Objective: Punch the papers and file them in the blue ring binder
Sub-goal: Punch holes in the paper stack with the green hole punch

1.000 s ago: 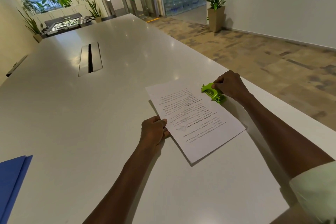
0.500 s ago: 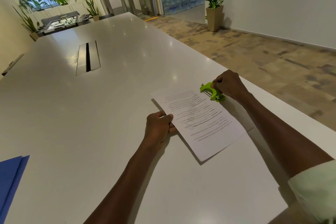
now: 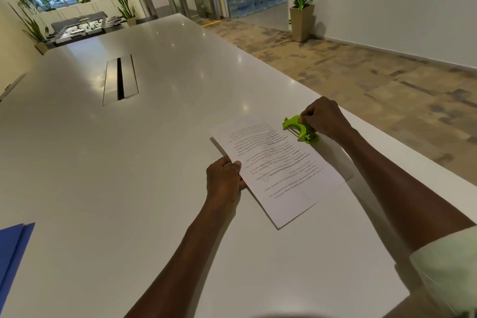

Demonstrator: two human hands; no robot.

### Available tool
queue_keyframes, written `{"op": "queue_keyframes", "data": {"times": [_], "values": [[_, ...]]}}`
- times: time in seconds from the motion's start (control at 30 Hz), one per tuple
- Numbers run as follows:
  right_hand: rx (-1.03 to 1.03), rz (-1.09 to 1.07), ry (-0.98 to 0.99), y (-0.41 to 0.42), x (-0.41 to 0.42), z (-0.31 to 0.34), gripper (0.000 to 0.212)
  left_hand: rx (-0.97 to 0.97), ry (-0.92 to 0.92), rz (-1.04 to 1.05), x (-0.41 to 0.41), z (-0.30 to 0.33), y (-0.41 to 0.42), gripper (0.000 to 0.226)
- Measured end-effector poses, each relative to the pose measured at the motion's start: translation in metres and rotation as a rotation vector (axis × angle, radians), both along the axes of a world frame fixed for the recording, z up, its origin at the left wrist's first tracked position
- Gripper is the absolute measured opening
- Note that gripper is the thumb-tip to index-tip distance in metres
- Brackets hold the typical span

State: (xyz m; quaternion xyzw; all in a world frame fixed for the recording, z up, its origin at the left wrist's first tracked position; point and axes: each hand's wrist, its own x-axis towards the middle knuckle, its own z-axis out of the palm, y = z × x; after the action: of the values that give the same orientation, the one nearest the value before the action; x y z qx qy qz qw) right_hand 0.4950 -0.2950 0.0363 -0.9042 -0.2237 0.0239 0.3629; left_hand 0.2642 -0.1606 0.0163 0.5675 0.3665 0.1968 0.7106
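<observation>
A sheaf of printed white papers (image 3: 278, 170) lies slanted on the white table (image 3: 129, 188), its right edge tucked into a small green hole punch (image 3: 299, 129). My right hand (image 3: 322, 119) grips the punch from the far right side, fingers closed on its handle. My left hand (image 3: 223, 181) pinches the papers' left edge, thumb on top. The blue ring binder (image 3: 13, 248) shows only as a corner at the lower left edge, far from both hands.
A metal cable hatch (image 3: 120, 80) is set into the table's middle, farther away. The table's right edge (image 3: 387, 142) runs just beyond the punch, with patterned floor beside it. A potted plant (image 3: 300, 8) stands by the far wall.
My left hand has slid the papers a little to the right, toward the punch. My right hand stays on the punch.
</observation>
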Motion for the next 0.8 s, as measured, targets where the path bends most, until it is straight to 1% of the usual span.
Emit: {"op": "queue_keyframes", "data": {"times": [0.13,0.37,0.5,0.67,0.77,0.8], "values": [[-0.009,0.003,-0.019,0.000,-0.001,-0.001,0.024,-0.026,-0.017,-0.023,0.004,0.002,0.001,0.023],[-0.021,0.002,-0.010,0.000,0.001,0.001,0.022,-0.024,0.011,0.002,0.006,0.001,0.003,0.022],[-0.030,0.019,0.029,0.001,0.002,0.005,0.021,-0.054,0.039,0.076,0.007,0.000,0.000,0.016],[-0.025,0.024,0.126,0.002,0.004,0.011,0.019,-0.047,0.063,0.078,0.010,-0.003,-0.004,0.014],[-0.035,0.033,0.155,0.003,0.005,0.014,0.017,0.013,0.102,0.105,0.015,-0.013,0.003,0.011],[-0.036,0.035,0.157,0.003,0.005,0.014,0.016,0.033,0.116,0.107,0.016,-0.016,0.005,0.015]]}}
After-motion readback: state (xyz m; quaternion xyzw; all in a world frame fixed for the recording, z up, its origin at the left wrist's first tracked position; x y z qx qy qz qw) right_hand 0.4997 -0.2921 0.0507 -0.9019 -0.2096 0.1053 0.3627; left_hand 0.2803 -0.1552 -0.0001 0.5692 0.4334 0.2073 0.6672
